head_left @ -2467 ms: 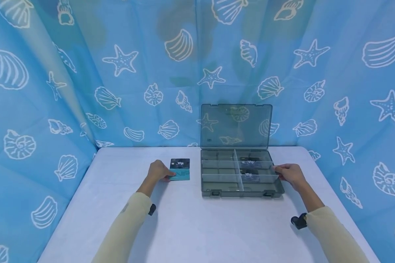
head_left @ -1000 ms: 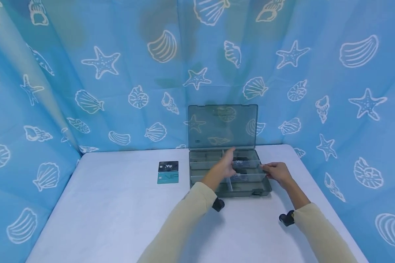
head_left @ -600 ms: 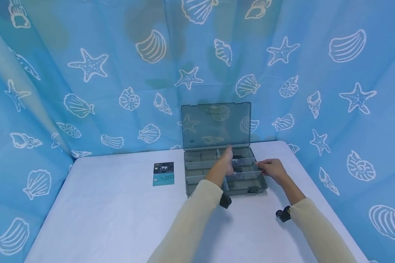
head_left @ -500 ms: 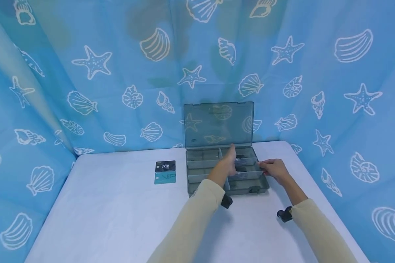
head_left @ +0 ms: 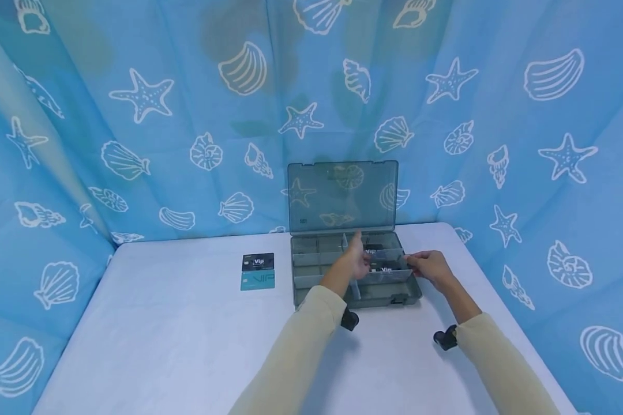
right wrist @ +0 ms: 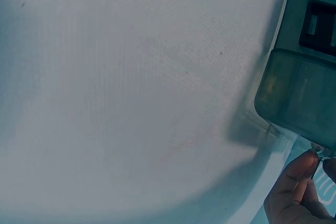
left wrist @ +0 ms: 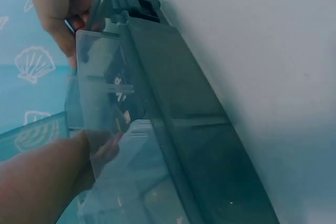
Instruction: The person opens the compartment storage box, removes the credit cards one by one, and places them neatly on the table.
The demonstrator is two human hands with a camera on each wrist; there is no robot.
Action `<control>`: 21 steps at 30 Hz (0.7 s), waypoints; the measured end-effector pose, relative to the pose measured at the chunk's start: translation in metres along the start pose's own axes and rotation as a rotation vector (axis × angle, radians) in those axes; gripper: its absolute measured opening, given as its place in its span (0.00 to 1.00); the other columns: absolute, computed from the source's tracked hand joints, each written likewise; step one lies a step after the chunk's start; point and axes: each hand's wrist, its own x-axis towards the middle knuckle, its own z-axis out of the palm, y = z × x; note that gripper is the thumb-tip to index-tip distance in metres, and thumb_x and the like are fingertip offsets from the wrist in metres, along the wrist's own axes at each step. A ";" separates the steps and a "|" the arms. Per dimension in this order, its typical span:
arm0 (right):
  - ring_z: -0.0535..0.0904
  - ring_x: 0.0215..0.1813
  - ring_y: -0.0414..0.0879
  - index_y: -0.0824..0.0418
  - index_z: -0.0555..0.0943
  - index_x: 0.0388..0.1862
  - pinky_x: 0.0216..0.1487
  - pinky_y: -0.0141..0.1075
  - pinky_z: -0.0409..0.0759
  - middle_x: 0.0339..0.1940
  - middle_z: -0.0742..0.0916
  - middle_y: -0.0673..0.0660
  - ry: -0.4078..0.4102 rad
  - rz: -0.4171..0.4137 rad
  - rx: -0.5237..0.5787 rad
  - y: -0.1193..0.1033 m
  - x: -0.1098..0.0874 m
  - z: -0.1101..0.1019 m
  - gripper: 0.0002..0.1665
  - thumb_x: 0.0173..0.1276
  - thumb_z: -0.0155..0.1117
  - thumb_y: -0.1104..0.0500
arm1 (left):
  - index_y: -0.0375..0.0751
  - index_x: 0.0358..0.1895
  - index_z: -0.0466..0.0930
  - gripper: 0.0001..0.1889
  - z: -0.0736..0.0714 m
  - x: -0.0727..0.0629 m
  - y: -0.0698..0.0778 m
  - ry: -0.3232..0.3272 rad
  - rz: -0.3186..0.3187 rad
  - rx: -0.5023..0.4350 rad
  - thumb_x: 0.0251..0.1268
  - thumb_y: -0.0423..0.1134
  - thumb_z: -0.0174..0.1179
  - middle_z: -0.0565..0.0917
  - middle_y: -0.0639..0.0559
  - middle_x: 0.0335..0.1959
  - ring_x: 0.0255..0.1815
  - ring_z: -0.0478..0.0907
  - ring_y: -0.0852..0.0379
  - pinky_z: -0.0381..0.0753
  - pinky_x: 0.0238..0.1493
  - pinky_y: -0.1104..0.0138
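A smoky translucent compartment box [head_left: 381, 295] stands on the table, its lid [head_left: 342, 196] raised against the curtain. My left hand [head_left: 349, 266] reaches into the right-hand compartments, thumb up. Its fingertips pinch the left end of a black Vip card [head_left: 386, 269], which sits tilted in the middle right compartment. Through a clear divider [left wrist: 97, 61] in the left wrist view, the fingertips and card look blurred. My right hand [head_left: 431, 267] grips the box's right side wall between thumb and fingers. Another black Vip card [head_left: 372, 251] lies in the back right compartment.
Left of the box, a black Vip card [head_left: 258, 261] lies directly above a teal VIP card [head_left: 257, 280] on the white table [head_left: 176, 334]. A blue shell-print curtain [head_left: 207, 115] rises behind the table and at both sides.
My left hand has gone from the teal card on the table into the box. The middle compartment's black card now shows higher and more clearly. My right hand stays at the box's right side.
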 end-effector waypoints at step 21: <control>0.80 0.41 0.49 0.72 0.76 0.57 0.45 0.37 0.83 0.46 0.82 0.63 0.015 0.022 0.005 0.000 0.002 -0.001 0.26 0.73 0.59 0.51 | 0.36 0.26 0.83 0.08 0.014 0.001 -0.031 0.309 0.599 1.144 0.60 0.35 0.68 0.82 0.50 0.24 0.22 0.76 0.59 0.78 0.25 0.67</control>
